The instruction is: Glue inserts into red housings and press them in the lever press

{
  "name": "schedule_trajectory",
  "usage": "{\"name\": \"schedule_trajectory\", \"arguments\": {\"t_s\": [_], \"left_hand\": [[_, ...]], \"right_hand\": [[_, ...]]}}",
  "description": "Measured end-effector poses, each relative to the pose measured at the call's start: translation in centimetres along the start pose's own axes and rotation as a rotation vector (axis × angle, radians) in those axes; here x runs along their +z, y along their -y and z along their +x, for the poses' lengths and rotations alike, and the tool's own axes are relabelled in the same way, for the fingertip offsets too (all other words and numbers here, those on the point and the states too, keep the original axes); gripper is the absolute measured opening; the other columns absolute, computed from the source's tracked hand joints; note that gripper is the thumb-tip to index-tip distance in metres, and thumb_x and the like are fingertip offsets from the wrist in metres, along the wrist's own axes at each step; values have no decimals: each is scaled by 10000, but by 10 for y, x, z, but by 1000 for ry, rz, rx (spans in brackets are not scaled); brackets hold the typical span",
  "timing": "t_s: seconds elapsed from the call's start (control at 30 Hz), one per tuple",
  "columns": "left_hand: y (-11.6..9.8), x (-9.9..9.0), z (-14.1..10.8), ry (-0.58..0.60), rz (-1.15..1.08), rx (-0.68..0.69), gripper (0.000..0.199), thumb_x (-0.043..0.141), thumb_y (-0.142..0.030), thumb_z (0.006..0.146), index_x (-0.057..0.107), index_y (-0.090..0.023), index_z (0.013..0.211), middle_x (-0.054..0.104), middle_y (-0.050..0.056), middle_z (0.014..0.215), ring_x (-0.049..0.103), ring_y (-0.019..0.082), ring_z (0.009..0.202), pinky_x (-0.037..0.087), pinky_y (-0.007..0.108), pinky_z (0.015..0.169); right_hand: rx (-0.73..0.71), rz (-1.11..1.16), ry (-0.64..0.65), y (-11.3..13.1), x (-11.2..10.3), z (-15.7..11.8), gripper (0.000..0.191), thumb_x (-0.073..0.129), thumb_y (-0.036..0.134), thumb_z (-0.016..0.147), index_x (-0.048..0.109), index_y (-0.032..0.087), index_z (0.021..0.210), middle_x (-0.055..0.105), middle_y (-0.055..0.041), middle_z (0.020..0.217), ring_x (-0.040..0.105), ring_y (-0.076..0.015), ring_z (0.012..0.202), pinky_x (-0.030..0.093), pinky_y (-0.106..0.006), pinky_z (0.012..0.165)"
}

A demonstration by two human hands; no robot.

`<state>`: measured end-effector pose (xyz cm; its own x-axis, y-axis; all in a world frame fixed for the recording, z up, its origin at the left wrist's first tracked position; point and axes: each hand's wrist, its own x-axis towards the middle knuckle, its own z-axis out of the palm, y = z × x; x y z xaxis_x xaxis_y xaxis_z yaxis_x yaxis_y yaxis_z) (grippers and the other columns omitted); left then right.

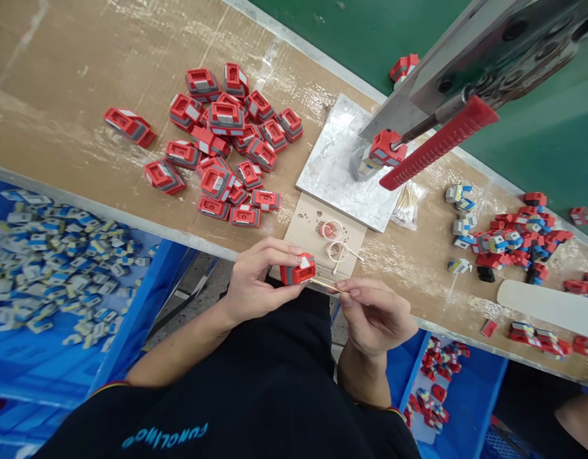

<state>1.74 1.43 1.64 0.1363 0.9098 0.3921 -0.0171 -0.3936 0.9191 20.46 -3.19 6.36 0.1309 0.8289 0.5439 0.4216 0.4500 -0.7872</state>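
A red and grey toy part [297, 270] is gripped between the thumb and fingers of my left hand [258, 280], over the table's near edge. My right hand [377, 312] pinches a thin cotton swab [328, 285], whose far end meets the lower right side of the part. Just beyond my hands, two small round cups [331, 230] stand on a stained piece of cardboard [301, 223], one holding reddish stuff. Another swab [355, 254] lies by them. A pile of similar red and grey parts [227, 118] rests on the table at the upper left.
A press with a red handle [439, 143] stands on a metal plate [329, 150], a red part under it. Bagged swabs [409, 203] lie beside the plate. Red, white and blue parts [508, 239] are heaped at right. Blue bins [145, 306] flank me below the table; another person's arm [580, 417] shows lower right.
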Motion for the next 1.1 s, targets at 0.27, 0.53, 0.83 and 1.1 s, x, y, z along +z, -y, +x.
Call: {"name": "schedule_trajectory", "arguments": {"t_s": [0.27,0.53,0.83,1.1], "left_hand": [[1,-1,0,9,-10,46,293,906,-129,804,769,-232,1042,833,68,1031,837,232,977,713,356,875],[0,-1,0,4,5,31,285,909,-117,799,773,-227,1024,834,63,1034,833,223,978,711,350,883],[7,-4,0,-28,-235,-112,346,935,-87,758,792,-214,1046,819,73,1018,841,224,960,701,299,832],[8,-21,4,-103,-226,-312,315,977,-159,697,810,-210,958,845,65,1008,850,235,907,700,283,788]], "right_hand": [[5,14,56,1,3,4,168,752,77,946,743,238,992,826,-4,794,817,-176,646,710,-250,580],[25,6,50,-1,1,1,226,776,38,912,766,239,1015,830,0,811,827,-184,690,712,-261,613],[58,-64,-152,-30,-43,12,177,814,107,918,796,270,987,791,23,830,774,-164,744,652,-299,658],[23,-380,381,-44,-38,9,183,720,193,988,785,298,1123,754,-64,1080,717,-218,960,622,-368,796]]}}
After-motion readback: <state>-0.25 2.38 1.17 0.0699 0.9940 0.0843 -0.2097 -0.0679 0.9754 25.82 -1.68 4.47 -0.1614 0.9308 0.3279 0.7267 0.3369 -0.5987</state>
